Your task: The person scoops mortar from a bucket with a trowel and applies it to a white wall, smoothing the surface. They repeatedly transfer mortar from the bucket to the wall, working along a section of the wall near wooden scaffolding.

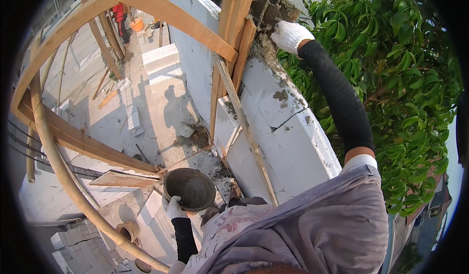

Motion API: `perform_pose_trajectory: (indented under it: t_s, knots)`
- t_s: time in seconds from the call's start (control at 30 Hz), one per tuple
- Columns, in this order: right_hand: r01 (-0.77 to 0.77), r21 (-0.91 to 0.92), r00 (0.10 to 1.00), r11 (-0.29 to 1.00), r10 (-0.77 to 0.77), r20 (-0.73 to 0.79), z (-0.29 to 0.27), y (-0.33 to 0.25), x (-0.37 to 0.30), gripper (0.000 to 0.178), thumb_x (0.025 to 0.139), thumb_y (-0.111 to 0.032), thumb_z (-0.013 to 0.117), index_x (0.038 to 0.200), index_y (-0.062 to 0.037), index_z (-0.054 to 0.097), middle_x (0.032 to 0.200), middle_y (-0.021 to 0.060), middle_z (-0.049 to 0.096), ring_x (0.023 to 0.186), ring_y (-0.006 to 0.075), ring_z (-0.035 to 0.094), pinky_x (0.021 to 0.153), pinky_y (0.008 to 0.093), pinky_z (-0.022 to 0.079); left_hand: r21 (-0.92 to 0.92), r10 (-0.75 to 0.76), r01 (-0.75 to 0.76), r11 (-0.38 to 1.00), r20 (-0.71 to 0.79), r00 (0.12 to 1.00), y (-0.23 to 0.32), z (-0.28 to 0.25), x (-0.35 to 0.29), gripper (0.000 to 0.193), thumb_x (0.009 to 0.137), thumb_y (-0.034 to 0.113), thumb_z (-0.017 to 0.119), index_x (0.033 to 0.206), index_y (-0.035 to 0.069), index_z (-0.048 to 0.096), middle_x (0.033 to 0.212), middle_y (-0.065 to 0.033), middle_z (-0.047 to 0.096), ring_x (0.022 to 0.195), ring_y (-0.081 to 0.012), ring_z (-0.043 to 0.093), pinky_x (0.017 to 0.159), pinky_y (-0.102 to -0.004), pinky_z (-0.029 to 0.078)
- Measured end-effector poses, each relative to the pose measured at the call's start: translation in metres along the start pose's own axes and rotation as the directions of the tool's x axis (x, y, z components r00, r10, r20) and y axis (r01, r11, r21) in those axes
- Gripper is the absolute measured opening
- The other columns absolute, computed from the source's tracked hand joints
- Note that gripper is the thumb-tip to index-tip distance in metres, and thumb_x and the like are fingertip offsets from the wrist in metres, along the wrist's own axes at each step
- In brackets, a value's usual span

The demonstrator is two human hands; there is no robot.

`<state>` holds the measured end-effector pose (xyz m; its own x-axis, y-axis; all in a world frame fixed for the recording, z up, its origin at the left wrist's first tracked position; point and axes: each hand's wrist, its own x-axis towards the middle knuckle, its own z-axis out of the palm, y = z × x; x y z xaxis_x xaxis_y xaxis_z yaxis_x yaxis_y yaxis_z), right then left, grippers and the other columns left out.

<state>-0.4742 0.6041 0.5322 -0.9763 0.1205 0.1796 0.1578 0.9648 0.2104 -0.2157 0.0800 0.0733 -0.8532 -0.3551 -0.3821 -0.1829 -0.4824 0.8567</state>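
Note:
My left hand [172, 207], in a white knit glove, is closed on the rim of a dark mortar bucket [189, 189]. The bucket is tilted, and its inside is coated with grey residue. At the far right my right hand [291, 36], also gloved in white, is curled by the rough mortar top of a column [264, 44] at the wall's end. What its fingers hold, if anything, is hidden. Steel bars [267, 5] stick up from that column. Below it runs a white block wall [288, 137] with grey mortar smears.
Timber boards [229, 34] clamp the column, with a thin batten [249, 137] leaning across the wall. A bamboo pole [78, 191] curves past on the left. Far below, a person in red [119, 15] stands near an orange bucket [137, 24]. Leafy branches [391, 78] crowd the right.

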Motion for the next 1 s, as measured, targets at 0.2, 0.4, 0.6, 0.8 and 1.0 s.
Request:
perform_pose_trajectory:
  t_s: [0.2,0.4,0.6,0.8,1.0]
  knots:
    - [-0.133,0.203,0.985,0.97,0.152,-0.081,-0.068,0.012,-0.162,0.047,0.1,-0.037,0.065,0.127,0.0007,0.064,0.108,0.0239,0.076,0.098,0.0431,0.073,0.086,0.0482,0.058,0.024,-0.015,0.013,1.0,0.054,0.998,0.021,0.01,-0.005,0.046,0.073,-0.01,0.061,0.117,0.0,0.067,0.104,-0.0065,0.072,0.086,-0.0165,0.067,0.077,-0.0272,0.054]
    - [0.123,0.299,0.991,0.946,-0.099,-0.093,-0.002,-0.095,-0.3,0.032,0.102,-0.024,0.065,0.127,-0.0045,0.062,0.094,0.0186,0.073,0.086,0.0374,0.074,0.076,0.046,0.058,0.126,-0.047,0.015,0.992,0.256,0.966,0.044,0.046,0.006,0.058,0.075,-0.008,0.057,0.132,-0.005,0.065,0.115,-0.0083,0.073,0.099,-0.0168,0.067,0.085,-0.0264,0.052]
    - [0.257,0.192,0.884,0.947,-0.311,0.348,0.154,-0.197,-0.34,0.025,0.099,-0.021,0.058,0.121,-0.0106,0.063,0.091,0.0163,0.075,0.088,0.0394,0.075,0.074,0.0513,0.06,0.171,0.051,-0.134,0.976,0.418,0.907,0.083,0.099,-0.006,0.059,0.077,-0.006,0.06,0.136,-0.005,0.065,0.118,-0.0062,0.07,0.103,-0.0152,0.064,0.091,-0.026,0.049]
    - [0.406,0.189,0.73,0.894,-0.441,0.522,0.155,-0.228,-0.307,0.023,0.097,-0.025,0.062,0.108,-0.0098,0.075,0.1,0.0174,0.078,0.092,0.0387,0.076,0.077,0.05,0.061,0.271,0.251,-0.389,0.88,0.43,0.867,0.106,0.136,-0.018,0.052,0.077,-0.001,0.063,0.129,-0.007,0.069,0.101,-0.0052,0.071,0.089,-0.0122,0.063,0.08,-0.0254,0.051]
    - [0.351,0.192,0.896,0.916,-0.388,0.215,0.128,-0.22,-0.294,0.027,0.102,-0.024,0.057,0.12,-0.0057,0.066,0.092,0.0178,0.075,0.086,0.0389,0.076,0.069,0.0497,0.06,0.223,0.138,-0.28,0.934,0.497,0.857,0.128,0.129,-0.025,0.053,0.078,0.001,0.064,0.129,-0.006,0.07,0.1,-0.0045,0.07,0.087,-0.0111,0.061,0.078,-0.0259,0.051]
